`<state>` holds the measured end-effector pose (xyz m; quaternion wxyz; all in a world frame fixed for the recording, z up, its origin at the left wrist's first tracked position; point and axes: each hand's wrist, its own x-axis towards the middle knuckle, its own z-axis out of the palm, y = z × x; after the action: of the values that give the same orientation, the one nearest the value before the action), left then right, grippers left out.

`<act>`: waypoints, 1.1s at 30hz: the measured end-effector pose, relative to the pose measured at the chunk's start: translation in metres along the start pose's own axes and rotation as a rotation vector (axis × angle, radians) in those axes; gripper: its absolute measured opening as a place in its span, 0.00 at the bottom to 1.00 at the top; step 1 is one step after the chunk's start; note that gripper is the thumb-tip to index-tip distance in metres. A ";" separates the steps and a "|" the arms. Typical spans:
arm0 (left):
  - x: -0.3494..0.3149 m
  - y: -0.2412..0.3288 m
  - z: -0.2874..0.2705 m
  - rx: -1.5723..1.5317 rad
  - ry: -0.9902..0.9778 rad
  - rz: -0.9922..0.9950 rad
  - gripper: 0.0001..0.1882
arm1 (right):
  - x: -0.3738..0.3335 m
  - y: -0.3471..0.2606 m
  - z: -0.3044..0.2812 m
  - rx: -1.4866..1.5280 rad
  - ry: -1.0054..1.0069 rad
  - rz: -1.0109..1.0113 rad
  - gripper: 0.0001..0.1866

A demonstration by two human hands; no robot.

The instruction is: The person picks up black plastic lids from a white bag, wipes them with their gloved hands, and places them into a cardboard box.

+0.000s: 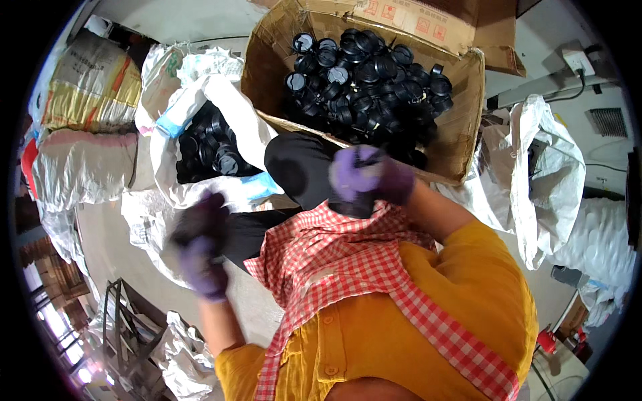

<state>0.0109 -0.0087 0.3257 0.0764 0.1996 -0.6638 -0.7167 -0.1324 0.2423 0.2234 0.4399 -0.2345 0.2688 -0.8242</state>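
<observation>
My right hand [374, 177], in a purple glove, is closed on a black plastic lid [353, 206] above my lap, at the near side of the cardboard box. My left hand [204, 257], gloved too, is out to the left beside my knee, smeared by motion. Something dark shows at its fingers, and I cannot make out whether that is a lid or part of the glove. Many black lids [374, 73] with round caps lie heaped in the cardboard box [465, 120]. More black lids [212, 144] fill an open white woven sack [164, 154] to the left of it.
Stuffed woven sacks [83, 167] are stacked at the far left. An open white sack [548, 174] stands to the right of the box. A metal frame [124, 334] and a crumpled white sack [184, 357] are at the lower left. A socket box [576, 60] with a cable is on the right.
</observation>
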 end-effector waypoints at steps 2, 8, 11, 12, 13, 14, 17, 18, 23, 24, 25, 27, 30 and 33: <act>-0.002 -0.033 0.050 -0.158 -0.206 -0.180 0.32 | 0.019 0.013 0.013 -0.198 0.000 -0.044 0.08; 0.014 -0.070 0.102 -0.613 -0.229 -0.274 0.33 | 0.036 -0.009 0.013 -0.534 0.294 -0.123 0.03; 0.021 -0.086 0.109 0.077 -0.136 0.105 0.30 | 0.045 0.001 -0.017 -0.491 0.379 -0.108 0.06; 0.028 -0.080 0.109 0.575 -0.166 0.499 0.30 | 0.050 0.014 -0.031 -0.652 0.424 -0.151 0.08; 0.024 -0.072 0.116 0.735 -0.152 0.428 0.27 | 0.052 0.026 -0.040 -0.763 0.443 -0.166 0.08; 0.026 -0.071 0.116 0.839 -0.172 0.447 0.28 | 0.054 0.035 -0.048 -0.877 0.462 -0.182 0.08; 0.019 -0.064 0.112 1.053 -0.183 0.550 0.30 | 0.065 0.055 -0.084 -1.441 0.595 -0.236 0.09; 0.009 -0.058 0.110 1.106 -0.178 0.583 0.30 | 0.066 0.047 -0.105 -1.519 0.703 -0.136 0.09; 0.036 -0.025 0.068 1.124 0.083 0.690 0.31 | 0.048 0.020 -0.202 -1.537 0.920 0.322 0.11; 0.051 -0.027 0.046 1.096 0.193 0.636 0.34 | 0.054 0.018 -0.205 -1.560 0.867 0.362 0.12; 0.064 -0.036 0.023 1.064 0.306 0.581 0.38 | 0.064 0.019 -0.209 -1.584 0.809 0.400 0.13; 0.088 -0.059 -0.001 1.099 0.455 0.438 0.39 | 0.089 0.031 -0.217 -1.544 0.780 0.494 0.13; 0.076 -0.095 -0.034 1.029 0.336 0.164 0.38 | 0.127 0.049 -0.241 -1.511 0.731 0.608 0.15; 0.057 -0.111 -0.017 0.785 0.236 -0.097 0.33 | 0.156 0.072 -0.263 -1.594 0.665 0.654 0.16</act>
<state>-0.0174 -0.0338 0.2052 0.0363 0.3257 -0.8633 -0.3839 -0.3318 0.1384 0.0041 0.2594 -0.1317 0.9221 -0.2552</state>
